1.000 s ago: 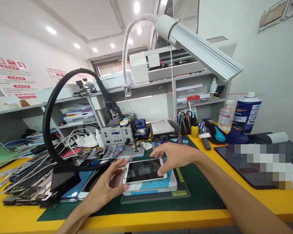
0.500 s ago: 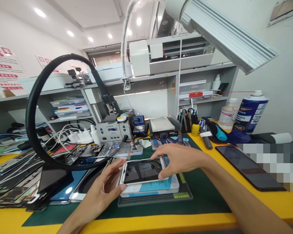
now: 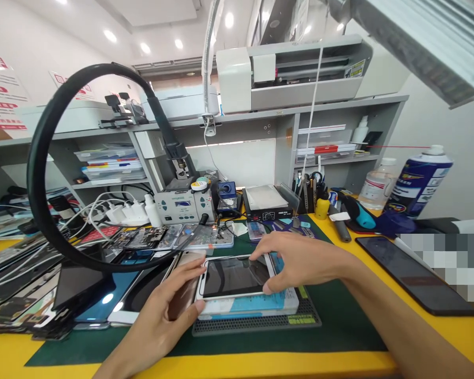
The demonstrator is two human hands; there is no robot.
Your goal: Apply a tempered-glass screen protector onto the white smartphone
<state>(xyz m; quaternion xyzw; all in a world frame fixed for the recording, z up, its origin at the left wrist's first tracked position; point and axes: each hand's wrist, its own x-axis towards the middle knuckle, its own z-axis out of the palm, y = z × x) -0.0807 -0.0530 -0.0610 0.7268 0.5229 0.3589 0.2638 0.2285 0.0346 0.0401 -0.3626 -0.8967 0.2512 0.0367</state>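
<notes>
A white-framed smartphone (image 3: 234,276) with a dark screen lies across a blue-and-white box (image 3: 256,304), which sits on a grey perforated pad (image 3: 260,325). At the phone's left end, my left hand (image 3: 164,305) has its thumb on the near corner and its fingertips on the far corner. My right hand (image 3: 296,263) holds the other end between thumb and fingers, arching over that edge. Partly behind my left hand is a gold phone or back panel (image 3: 186,287). What lies under my palms is hidden.
Phones and parts (image 3: 98,289) crowd the left side, below a looping black hose (image 3: 35,173). A hot-air station (image 3: 179,208) and a heating plate (image 3: 266,202) stand behind. On the right are a black phone (image 3: 411,273) and a spray can (image 3: 421,179). A lamp hangs overhead.
The camera view has shifted, moving the background and lamp in the picture. Both hands stay at the two ends of the white smartphone, with only slight movement of the fingers.
</notes>
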